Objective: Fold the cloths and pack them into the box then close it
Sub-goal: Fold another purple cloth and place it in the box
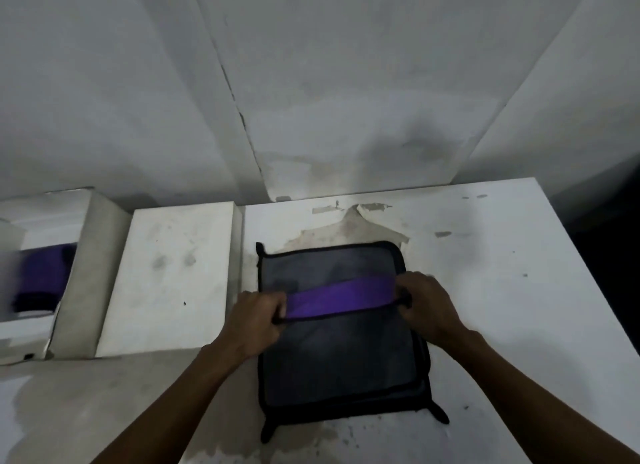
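A grey cloth (341, 356) with black trim lies flat on the white table (502, 290). Its near half is being folded, and a purple underside strip (341, 299) shows across the middle. My left hand (258, 321) pinches the black edge at the left end of that strip. At the strip's right end, my right hand (424, 306) grips the same edge. An open white box (86, 273) stands at the far left, with a purple cloth (43, 276) inside it.
The box's white lid (169, 280) lies flat between the box and the cloth. A white wall rises behind the table. The table's right edge runs diagonally at the right, with dark space beyond it.
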The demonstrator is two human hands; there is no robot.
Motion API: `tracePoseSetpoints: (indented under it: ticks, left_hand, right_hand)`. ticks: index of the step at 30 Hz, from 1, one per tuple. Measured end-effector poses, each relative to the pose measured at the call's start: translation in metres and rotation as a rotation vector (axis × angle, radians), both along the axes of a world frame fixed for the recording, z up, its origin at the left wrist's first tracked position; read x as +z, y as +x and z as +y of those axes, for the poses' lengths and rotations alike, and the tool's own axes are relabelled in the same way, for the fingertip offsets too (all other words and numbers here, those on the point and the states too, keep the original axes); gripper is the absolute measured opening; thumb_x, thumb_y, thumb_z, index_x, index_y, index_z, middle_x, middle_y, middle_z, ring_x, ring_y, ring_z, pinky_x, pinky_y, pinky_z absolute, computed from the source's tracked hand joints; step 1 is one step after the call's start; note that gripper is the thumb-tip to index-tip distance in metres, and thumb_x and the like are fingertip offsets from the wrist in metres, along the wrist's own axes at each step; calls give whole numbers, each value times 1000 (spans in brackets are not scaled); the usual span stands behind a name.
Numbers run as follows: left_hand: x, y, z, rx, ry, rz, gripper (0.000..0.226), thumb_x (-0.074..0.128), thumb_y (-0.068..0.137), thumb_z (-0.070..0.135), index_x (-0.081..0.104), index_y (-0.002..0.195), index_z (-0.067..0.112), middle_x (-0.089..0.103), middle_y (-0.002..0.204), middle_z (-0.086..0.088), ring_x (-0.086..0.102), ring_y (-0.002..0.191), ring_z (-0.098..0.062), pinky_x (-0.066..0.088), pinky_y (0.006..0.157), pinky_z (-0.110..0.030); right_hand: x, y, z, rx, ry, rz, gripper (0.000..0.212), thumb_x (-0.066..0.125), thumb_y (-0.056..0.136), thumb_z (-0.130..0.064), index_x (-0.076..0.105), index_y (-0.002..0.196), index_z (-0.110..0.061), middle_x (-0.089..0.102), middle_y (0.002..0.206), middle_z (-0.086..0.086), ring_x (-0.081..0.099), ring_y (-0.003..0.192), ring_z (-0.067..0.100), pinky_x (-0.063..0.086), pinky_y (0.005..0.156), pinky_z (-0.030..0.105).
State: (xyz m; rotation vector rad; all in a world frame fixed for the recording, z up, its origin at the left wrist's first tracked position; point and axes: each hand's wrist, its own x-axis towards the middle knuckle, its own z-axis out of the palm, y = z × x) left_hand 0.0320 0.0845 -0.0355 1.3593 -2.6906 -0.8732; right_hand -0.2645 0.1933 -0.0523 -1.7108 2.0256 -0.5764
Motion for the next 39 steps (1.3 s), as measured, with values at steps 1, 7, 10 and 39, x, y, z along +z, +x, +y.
tracePoseSetpoints:
  ticks: [1,7,10,39]
  left_hand:
    - [0,3,8,-6,24,-11,32,69,66,12,41,60,28,53,61,13,57,60,-14,37,56,-21]
    - [-14,21,57,-103,138,-77,19,64,71,10,51,72,24,57,77,9,56,74,-11,32,56,-10]
    - [-23,29,76,-131,163,-98,18,61,71,7,53,75,23,56,82,9,53,77,-10,29,57,-7]
    - [-41,2,76,-128,-33,-150,73,36,89,53,12,150,20,7,159,-10,12,145,-30,19,116,-42]
  right_hand:
    - [-2,2,11,13,15,-3,14,61,64,7,59,68,-7,63,70,7,56,65,20,44,55,29]
    - [-14,15,70,81,94,35,26,63,57,12,56,64,-12,60,70,3,54,65,18,36,50,23]
    - [-19,18,91,68,112,63,27,62,60,13,57,64,-13,61,72,3,54,68,19,38,53,23]
    - [-31,64,48,166,263,215,70,21,86,-50,12,149,-20,6,158,3,6,146,24,13,117,46]
